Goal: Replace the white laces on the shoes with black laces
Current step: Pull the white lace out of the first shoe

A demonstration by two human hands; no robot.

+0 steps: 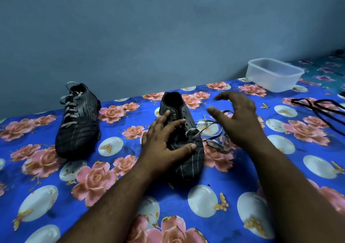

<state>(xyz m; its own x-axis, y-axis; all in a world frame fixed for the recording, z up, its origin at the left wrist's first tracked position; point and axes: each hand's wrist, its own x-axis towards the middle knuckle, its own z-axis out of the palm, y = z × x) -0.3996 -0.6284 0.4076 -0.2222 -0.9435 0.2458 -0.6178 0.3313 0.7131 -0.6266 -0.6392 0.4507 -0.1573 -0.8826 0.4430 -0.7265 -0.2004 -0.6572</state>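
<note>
Floral-clothed desk (46, 177): left hand (164, 142) flat on near shoe (183, 140), right hand (237, 115) released, seemingly empty; white lace (209, 129) nearly out, black laces (321, 110) next.

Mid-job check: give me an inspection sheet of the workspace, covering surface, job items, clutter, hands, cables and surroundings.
Surface: blue floral cloth, flat under everything.
Job's things: left shoe fully laced in white; middle shoe mostly unlaced, its white lace trailing off to its right; black laces loose at the far right.
Clutter: clear plastic tub at the back right, contents not discernible.
Hands: left hand rests on the middle shoe, fingers spread; right hand hovers over the white lace, loosely curled, holding nothing.
Cables: nothing seen.
Surroundings: plain blue-grey wall behind.
</note>
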